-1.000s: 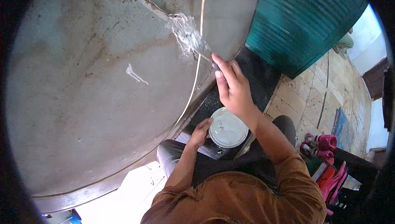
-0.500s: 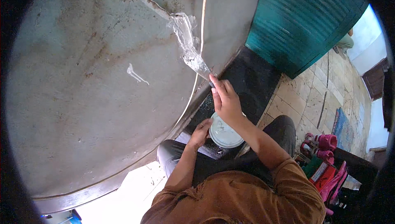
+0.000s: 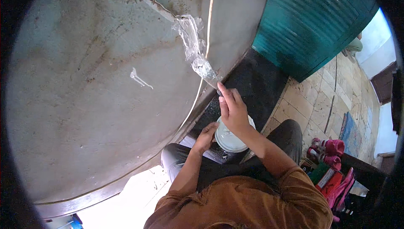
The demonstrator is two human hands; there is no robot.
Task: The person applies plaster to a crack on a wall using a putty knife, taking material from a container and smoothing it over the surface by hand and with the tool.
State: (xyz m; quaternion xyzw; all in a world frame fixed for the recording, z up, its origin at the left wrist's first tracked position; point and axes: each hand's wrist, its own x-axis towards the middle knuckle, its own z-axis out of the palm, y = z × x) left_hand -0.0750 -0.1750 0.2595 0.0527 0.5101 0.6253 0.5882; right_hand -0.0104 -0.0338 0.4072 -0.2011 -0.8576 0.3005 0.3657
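My right hand (image 3: pixel 231 107) grips a putty knife (image 3: pixel 205 71) whose blade, coated with white paste, lies against the grey wall (image 3: pixel 92 102) at the lower end of a wet white patch (image 3: pixel 188 35). That patch runs down from a jagged crack (image 3: pixel 151 2). A thin white cable (image 3: pixel 209 14) hangs beside it. My left hand (image 3: pixel 207 133) holds the rim of a round white tub or lid (image 3: pixel 230 144) with paste on it, partly hidden under my right hand and wrist. A small white smear (image 3: pixel 136 76) is farther left on the wall.
A dark ledge (image 3: pixel 263 77) runs along the wall base, with a teal shutter (image 3: pixel 307 22) beyond. Tiled floor (image 3: pixel 311 102), a blue mat (image 3: pixel 351 132), pink footwear (image 3: pixel 334 149) and piled red and pink items are at right. Part of another person (image 3: pixel 353 46) shows at the far right.
My right hand and the knife have moved downward along the wall, and the white patch above the blade is now exposed. My left hand stays on the tub.
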